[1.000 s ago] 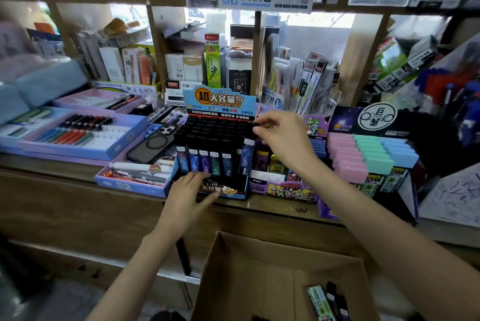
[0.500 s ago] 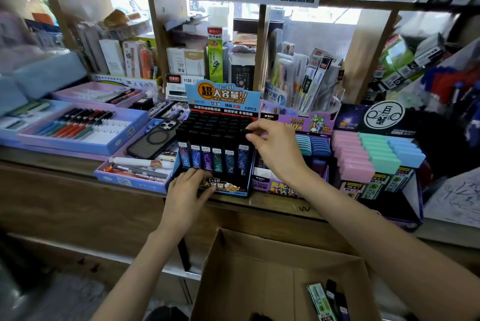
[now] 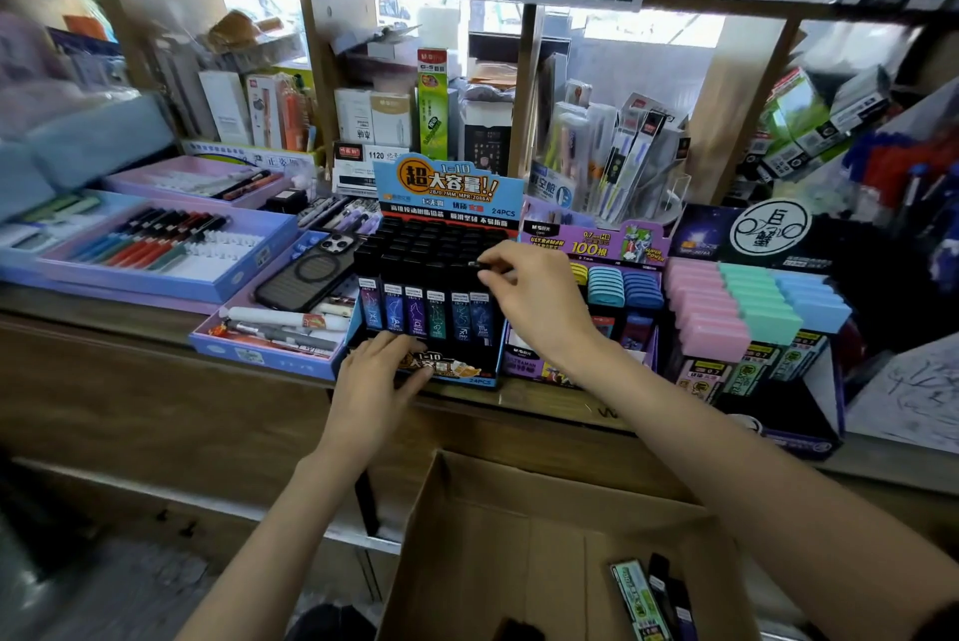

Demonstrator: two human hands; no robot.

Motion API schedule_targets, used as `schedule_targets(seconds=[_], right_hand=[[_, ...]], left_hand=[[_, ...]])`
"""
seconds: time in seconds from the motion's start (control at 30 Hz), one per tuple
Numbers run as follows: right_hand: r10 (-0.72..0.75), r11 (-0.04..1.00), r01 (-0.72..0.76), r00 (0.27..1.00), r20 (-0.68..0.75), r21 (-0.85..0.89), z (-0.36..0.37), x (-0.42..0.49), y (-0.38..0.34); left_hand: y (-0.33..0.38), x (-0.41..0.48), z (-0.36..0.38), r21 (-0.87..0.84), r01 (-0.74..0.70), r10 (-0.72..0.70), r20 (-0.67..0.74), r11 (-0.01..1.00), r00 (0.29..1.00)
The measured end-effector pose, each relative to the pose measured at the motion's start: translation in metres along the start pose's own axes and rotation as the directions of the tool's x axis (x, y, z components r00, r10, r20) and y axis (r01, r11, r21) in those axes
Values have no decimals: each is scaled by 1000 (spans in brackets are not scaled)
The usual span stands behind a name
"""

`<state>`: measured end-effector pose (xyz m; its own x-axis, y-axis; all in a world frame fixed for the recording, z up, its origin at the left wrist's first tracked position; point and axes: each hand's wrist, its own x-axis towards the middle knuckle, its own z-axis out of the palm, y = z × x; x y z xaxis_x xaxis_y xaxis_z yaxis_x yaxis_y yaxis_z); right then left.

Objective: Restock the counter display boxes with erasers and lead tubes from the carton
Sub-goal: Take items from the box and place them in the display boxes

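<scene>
Black lead box (image 3: pixel 467 373) on surface (image 3: pixel 550 399) looks nearly full; right grip (image 3: pixel 534 298) pinches tube (image 3: pixel 480 265) at front-right row, likely seating it; left grip (image 3: pixel 373 381) flat, fingers straight, on box front; erasers (image 3: pixel 752 298) look stocked; carton (image 3: pixel 519 536) holds about 3 spare tubes (image 3: pixel 656 599) to place; header (image 3: pixel 446 189) reads "1=10", "24PCS"; purple box (image 3: pixel 591 240) reads "ULTRAMAN", "100".

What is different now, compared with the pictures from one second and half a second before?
The right hand drew slightly toward the person over the lead tube box. The front right tube, tilted before, now stands level in its row. The fingers pinch a black cap. The left hand stayed flat on the box front, and the carton did not move.
</scene>
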<state>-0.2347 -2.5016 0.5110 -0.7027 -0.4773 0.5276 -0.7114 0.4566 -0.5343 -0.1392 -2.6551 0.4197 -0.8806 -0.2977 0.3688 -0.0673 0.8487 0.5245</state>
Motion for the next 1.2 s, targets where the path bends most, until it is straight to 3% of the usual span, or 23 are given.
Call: schedule_targets(seconds=[0.23, 0.37, 0.5, 0.67, 0.83, 0.93, 1.1, 1.2], right_hand=[[30, 991, -26, 999, 33, -129, 1, 2, 13], [-18, 971, 42, 995, 103, -237, -4, 3, 13], [-122, 963, 145, 986, 112, -228, -19, -20, 11], [-160, 974, 204, 928, 337, -100, -38, -97, 28], [25, 986, 71, 824, 566, -148, -28, -195, 84], [216, 966, -74, 751, 624, -246, -15, -250, 126], [593, 800, -436, 677, 436, -412, 10, -312, 188], [749, 661, -657, 548, 372, -362, 30, -333, 207]], left_hand=[[1, 0, -1, 16, -7, 7, 6, 1000, 1000], [6, 1, -13, 46, -32, 29, 76, 998, 997], [18, -21, -21, -6, -103, 103, -9, 995, 995], [20, -77, 3, -204, -104, 153, 241, 973, 958], [9, -130, 69, -256, 95, 35, 462, 962, 886], [5, -155, 111, -222, 243, -62, 604, 944, 794], [7, -184, 170, -105, 427, -216, 741, 898, 636], [8, -193, 195, 64, 286, -213, 822, 956, 529]])
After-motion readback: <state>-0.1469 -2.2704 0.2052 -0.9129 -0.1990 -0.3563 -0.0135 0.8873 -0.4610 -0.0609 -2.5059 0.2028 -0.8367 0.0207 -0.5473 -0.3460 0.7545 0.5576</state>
